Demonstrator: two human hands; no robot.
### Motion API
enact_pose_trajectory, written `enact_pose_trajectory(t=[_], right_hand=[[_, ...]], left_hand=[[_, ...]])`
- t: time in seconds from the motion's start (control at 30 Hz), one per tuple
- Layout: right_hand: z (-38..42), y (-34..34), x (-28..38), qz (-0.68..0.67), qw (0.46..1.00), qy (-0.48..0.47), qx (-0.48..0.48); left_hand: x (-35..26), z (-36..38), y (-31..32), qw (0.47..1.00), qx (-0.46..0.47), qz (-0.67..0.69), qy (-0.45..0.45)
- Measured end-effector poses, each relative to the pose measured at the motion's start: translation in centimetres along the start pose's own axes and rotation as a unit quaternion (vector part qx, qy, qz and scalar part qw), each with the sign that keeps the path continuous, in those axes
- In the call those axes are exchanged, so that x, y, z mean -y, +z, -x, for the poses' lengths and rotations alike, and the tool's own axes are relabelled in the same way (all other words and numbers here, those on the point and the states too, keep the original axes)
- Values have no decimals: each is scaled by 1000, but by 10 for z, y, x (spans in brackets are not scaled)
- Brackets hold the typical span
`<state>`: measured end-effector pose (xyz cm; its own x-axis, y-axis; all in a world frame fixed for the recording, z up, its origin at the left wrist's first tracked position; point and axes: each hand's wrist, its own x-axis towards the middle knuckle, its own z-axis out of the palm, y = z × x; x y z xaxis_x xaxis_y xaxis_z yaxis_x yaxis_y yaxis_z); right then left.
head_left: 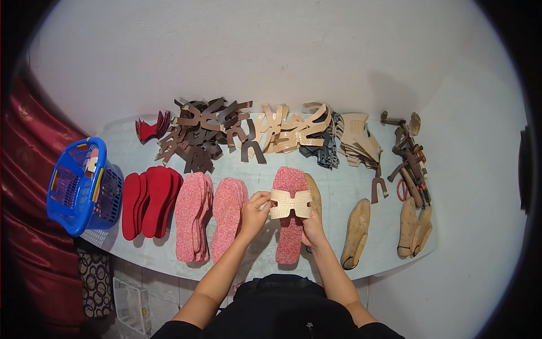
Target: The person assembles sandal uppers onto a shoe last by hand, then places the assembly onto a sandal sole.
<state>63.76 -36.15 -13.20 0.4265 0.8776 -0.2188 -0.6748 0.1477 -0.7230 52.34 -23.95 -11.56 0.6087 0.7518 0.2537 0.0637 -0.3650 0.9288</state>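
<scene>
A cream, crocodile-textured sandal strap (291, 204) with notched sides lies across a pink patterned sole (290, 244) in front of me. My left hand (256, 213) pinches the strap's left edge between its fingers. At the other side, my right hand (314, 227) is closed around the sole's right edge, just below the strap's right end. A wooden shoe last (313, 192) shows behind the sole, partly covered by it and by my right hand.
Pink soles (193, 217) and red soles (151, 206) stand left, beside a blue basket (70, 217). Brown straps (200, 133), cream straps (291, 135) and beige straps (357, 135) line the back. Wooden lasts (357, 234) and hand tools (411, 158) lie right.
</scene>
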Motion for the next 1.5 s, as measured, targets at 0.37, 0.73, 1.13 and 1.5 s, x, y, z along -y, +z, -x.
enact_pose_trajectory(t=[0.37,0.73,1.13,1.5], right_hand=[[1,14,-7,6,1000,-10,-3],[0,9,-13,11,999,-7,-37],[4,26,-16,11,999,-21,-43],[-1,17,-23,3,999,-16,-35]], left_hand=[[12,-1,-3,901,44,375,-214],[-3,-3,-17,858,108,442,-237],[6,-7,-3,907,68,348,-226],[7,-7,1,911,39,346,-219]])
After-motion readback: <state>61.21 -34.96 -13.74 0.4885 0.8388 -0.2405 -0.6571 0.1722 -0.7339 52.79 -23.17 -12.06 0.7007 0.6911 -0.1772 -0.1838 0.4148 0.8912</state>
